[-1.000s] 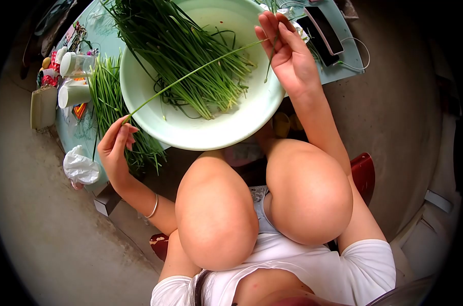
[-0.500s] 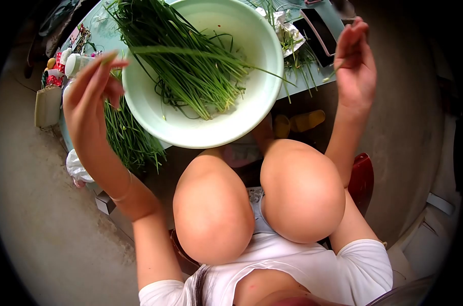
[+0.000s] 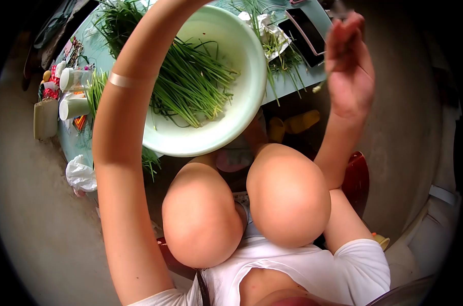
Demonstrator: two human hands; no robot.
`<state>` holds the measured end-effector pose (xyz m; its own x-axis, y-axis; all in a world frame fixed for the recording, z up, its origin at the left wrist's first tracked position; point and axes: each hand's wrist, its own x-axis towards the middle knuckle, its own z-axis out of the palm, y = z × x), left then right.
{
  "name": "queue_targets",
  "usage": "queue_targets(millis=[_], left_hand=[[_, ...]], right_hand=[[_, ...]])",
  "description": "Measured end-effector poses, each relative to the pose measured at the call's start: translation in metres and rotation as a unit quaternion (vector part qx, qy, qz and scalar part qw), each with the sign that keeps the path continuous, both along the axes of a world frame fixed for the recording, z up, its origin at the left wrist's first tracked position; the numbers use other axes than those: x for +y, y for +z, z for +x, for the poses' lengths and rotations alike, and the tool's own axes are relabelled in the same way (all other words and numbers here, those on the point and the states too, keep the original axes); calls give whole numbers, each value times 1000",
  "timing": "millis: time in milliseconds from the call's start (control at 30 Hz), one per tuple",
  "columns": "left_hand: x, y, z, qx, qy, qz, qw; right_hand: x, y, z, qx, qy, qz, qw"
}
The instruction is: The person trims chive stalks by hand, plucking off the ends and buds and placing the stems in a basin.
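Observation:
My right hand (image 3: 350, 66) is raised at the right, beyond the table's edge, palm toward me. Its fingers are bent together and blurred. A dark, smeared thing shows at the fingertips, too unclear to name, and a small pale bit (image 3: 317, 88) is below them. My left arm reaches up over the basin, and its hand is past the top edge, out of sight. Long green stalks (image 3: 193, 84) lie in the pale green basin (image 3: 259, 66), partly covered by that arm. More green stalks (image 3: 96, 92) are on the table behind the arm.
On the light blue table (image 3: 305, 81) are a phone (image 3: 304, 38), a crumpled white wrapper (image 3: 272, 38) with green scraps, and two white cups (image 3: 74, 108). A white plastic bag (image 3: 81, 173) is at the left edge. Yellow footwear (image 3: 302, 122) is below, past my knees.
My left hand has gone up and out of view, its arm now crossing the basin. The thin stalk between my hands no longer shows. My right hand stays raised, its fingers more bent.

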<state>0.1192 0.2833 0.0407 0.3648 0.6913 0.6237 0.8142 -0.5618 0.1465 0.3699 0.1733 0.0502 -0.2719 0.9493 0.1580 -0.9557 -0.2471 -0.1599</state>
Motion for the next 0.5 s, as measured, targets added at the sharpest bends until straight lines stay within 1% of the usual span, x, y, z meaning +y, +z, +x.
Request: queue_targets(millis=[33, 100, 133, 167, 233, 300, 400, 467, 500], left_hand=[[-38, 33, 6, -82, -4, -269, 960], [-75, 18, -8, -134, -118, -338, 924], [-96, 20, -5, -197, -139, -424, 873], [-125, 27, -2, -257, -155, -507, 808], [-151, 19, 1, -420, -189, -534, 709], [-164, 12, 1, -453, -155, -509, 715], [-174, 3, 0, -490, -142, -492, 705], [-177, -3, -3, -440, -89, -426, 785], [-178, -3, -7, -444, -86, -424, 784]], right_hand=[[2, -4, -7, -31, -9, 2, 999], [1, 6, -39, -130, -68, -60, 987], [3, 3, -50, -130, -53, -52, 989], [4, 5, -62, -139, -35, -53, 988], [3, 10, -83, -215, -5, -31, 976], [3, 10, -101, -231, 37, -2, 972], [-2, 7, -118, -268, 61, 10, 962], [-4, 6, -129, -310, 90, 44, 945], [-4, 5, -134, -312, 94, 44, 944]])
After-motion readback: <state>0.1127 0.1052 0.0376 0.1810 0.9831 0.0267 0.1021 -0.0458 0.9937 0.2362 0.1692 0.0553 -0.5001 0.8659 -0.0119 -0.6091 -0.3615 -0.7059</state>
